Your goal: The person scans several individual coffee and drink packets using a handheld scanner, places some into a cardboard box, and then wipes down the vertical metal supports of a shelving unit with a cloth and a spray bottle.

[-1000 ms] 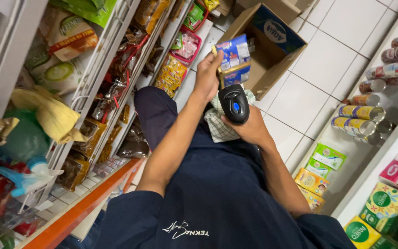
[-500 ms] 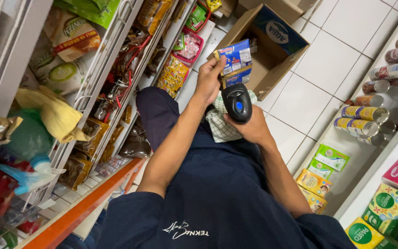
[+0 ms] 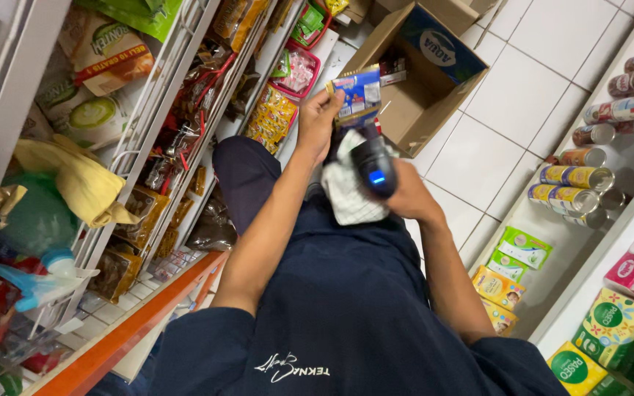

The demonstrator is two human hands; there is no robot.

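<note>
White wire shelving (image 3: 148,125) runs down the left side, packed with snack bags, with a yellow cloth (image 3: 75,180) draped over one rail and a blue spray bottle (image 3: 34,282) below it. Just right of the shelving, the left hand (image 3: 321,121) is raised and clenched around a small blue packet (image 3: 357,92), pinched by its lower edge and held upright above the person's knee. Directly beneath the packet, the right hand (image 3: 405,194) is wrapped firmly around a black handheld scanner (image 3: 372,165), its blue light showing and its head aimed up at the packet; a white checked cloth (image 3: 350,191) lies between the two hands, and which hand pins it cannot be told. Behind the packet, an open cardboard box (image 3: 420,81) sits on the white tiled floor (image 3: 530,95). Further right, cans (image 3: 577,180) and green and yellow cartons (image 3: 519,249) line a low shelf. Risk noted: the packet is held by a thin edge only, so a tilt could drop it; the loose cloth could shift across the scanner's window and block the reading.
</note>
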